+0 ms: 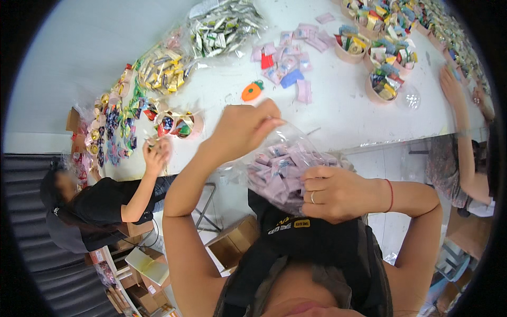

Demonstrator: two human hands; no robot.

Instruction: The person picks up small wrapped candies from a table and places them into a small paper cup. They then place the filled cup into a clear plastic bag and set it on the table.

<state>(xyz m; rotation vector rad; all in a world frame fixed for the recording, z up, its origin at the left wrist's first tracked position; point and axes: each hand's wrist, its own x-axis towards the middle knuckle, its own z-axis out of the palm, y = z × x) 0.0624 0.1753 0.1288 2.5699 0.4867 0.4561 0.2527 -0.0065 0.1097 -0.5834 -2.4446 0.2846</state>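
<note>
A clear plastic bag (289,136) full of small pink-wrapped packets (281,168) hangs in front of my chest, at the table's near edge. My left hand (247,128) pinches the upper rim of the bag and lifts it. Lower on the other side, my right hand (334,194) grips the bag's wall, with its fingers curled into the plastic. Just beyond my left hand lies an orange carrot-shaped item (252,92) on the white table (340,119). Loose pink packets (287,59) are spread farther back, with a red piece (267,61) and a blue piece (292,78) among them.
Filled pink tubs (350,49) stand at the right, beside a clear dome lid (411,98). Bags of yellow packets (162,71) and green-white packets (225,33) lie at the back left. A co-worker (115,202) handles something at left; another person's hand (449,81) rests at right.
</note>
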